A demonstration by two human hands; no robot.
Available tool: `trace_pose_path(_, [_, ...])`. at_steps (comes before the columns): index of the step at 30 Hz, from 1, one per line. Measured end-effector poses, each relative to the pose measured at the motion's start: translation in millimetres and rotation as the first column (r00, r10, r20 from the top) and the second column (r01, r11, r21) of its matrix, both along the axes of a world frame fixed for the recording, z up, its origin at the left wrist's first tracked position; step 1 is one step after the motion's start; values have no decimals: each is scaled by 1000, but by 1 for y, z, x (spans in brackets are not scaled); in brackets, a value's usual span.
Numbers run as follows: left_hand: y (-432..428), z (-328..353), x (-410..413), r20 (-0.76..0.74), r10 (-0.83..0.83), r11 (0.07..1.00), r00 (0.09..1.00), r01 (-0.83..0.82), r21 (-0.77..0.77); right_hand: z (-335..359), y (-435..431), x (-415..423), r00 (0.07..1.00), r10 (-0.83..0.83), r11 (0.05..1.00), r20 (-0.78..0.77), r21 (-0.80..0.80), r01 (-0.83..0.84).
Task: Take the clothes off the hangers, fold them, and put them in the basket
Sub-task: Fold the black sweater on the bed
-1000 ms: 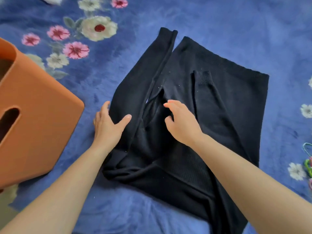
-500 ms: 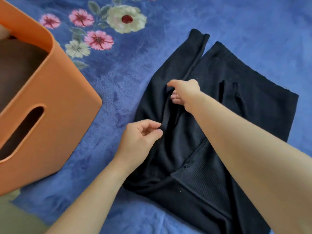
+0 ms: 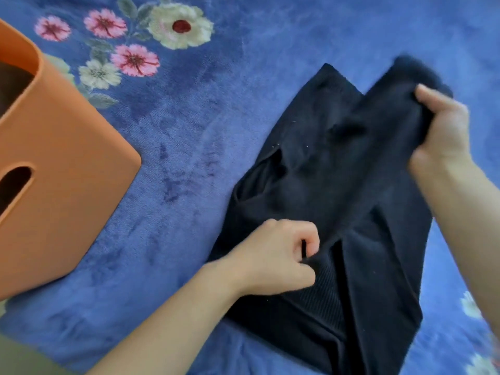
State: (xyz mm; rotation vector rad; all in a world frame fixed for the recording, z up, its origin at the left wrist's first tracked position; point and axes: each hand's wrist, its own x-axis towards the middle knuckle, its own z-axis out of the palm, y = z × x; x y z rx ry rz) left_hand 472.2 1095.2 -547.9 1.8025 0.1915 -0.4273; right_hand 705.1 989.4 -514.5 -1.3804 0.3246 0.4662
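A black knit sweater (image 3: 319, 163) lies partly folded on the blue floral blanket, right of centre. My left hand (image 3: 276, 258) pinches the fabric near the sweater's ribbed lower part. My right hand (image 3: 441, 131) grips a bunched fold of the sweater at its far right and holds it slightly off the blanket. The orange basket (image 3: 67, 185) stands at the left edge, a handle slot in its near wall and its inside mostly hidden.
The blue blanket (image 3: 189, 158) with pink and white flowers covers the whole surface. Bare blanket lies between the basket and the sweater. A strip of olive floor (image 3: 16, 358) shows at the bottom left corner.
My right hand has moved from the sweater's middle to its far right side, carrying a fold across. My left hand has slid down to the ribbed part. The view shifted left.
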Motion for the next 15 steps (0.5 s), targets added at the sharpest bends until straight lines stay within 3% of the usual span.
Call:
trace_pose_path(2, [-18,-15,-8,-79,-157,979,984,166,117,-26,-47,-1,992,-31,980,-123,-200,6])
trace_pose_path(4, [-32,-33,-20,-48,-126,959,991,134,249,-60,-89,-3,959,-78,921,-274,-388,-35])
trace_pose_path(6, [-33,-44,-28,171,186,895,968,-239,378,-88,-113,-3,945,-139,884,-295,-467,-16])
trace_pose_path(8, [-25,-55,-32,331,463,690,822,-569,448,-105,-118,-1,950,-172,881,-260,-472,30])
trace_pose_path(10, [-8,-68,-37,210,613,605,762,-623,497,-107,-114,1,951,-198,887,-238,-457,70])
trace_pose_path(13, [7,-78,-45,-125,654,678,746,-505,535,-99,-111,12,962,-240,884,-132,-438,161])
trace_pose_path(15, [2,-78,-50,-152,591,718,792,-429,548,-97,-116,17,959,-274,878,-69,-426,220])
